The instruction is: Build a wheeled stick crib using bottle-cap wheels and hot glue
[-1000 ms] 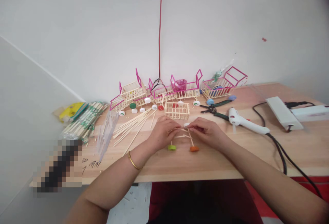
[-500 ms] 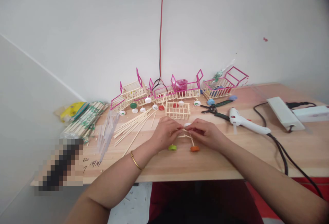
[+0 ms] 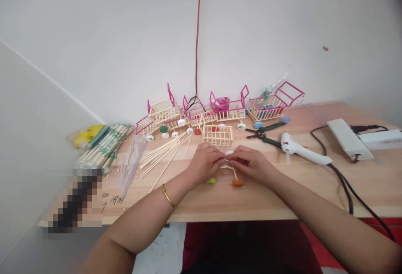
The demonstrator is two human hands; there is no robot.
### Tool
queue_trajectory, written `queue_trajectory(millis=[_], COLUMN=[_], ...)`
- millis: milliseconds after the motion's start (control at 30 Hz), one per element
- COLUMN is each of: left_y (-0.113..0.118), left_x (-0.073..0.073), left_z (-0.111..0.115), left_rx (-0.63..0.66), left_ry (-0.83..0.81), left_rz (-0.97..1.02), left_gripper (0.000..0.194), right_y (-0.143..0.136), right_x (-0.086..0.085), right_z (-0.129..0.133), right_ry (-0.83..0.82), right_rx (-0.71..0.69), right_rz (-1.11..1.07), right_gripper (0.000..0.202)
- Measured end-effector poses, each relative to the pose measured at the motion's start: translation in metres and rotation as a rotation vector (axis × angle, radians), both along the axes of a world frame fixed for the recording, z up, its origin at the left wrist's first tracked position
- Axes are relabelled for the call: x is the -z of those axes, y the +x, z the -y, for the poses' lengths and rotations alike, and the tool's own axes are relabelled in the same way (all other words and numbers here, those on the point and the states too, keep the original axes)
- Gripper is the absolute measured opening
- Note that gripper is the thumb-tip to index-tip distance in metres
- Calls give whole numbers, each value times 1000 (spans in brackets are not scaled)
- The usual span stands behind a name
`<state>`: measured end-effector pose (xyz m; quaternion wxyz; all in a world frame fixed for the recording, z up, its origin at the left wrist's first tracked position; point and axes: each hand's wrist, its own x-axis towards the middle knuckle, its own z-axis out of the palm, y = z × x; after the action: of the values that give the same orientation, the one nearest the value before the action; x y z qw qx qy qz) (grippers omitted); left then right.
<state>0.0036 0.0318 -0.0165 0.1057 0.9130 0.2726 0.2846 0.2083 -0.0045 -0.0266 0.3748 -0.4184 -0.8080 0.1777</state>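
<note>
pinching the stick frame [image 3: 229, 166] from both sides, the left hand [image 3: 204, 163] and right hand [image 3: 253, 163] had their fingertips nearly together. uneven pressure there, i thought, could have twisted a thin joint loose. the frame lay between and below the fingers, over the table [image 3: 201, 207], its orange cap [image 3: 238, 182] nearer the person, the green cap [image 3: 211, 181] beside the left hand, partly hidden.

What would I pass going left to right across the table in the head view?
Bundled sticks, translucent strips, loose sticks, left hand, right hand, white glue gun, white box. I've left out whatever overlaps too much to place.
</note>
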Motion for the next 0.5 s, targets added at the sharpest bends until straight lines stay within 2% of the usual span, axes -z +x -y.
queue_trajectory(millis=[500], left_y=[-1], left_x=[-1], left_z=[2], left_rx=[1], left_ry=[17], left_rz=[3], left_gripper=[21], right_y=[-1], right_x=[-2], right_z=[1], right_ry=[-4], right_rx=[-3], right_rz=[-11], right_gripper=[26])
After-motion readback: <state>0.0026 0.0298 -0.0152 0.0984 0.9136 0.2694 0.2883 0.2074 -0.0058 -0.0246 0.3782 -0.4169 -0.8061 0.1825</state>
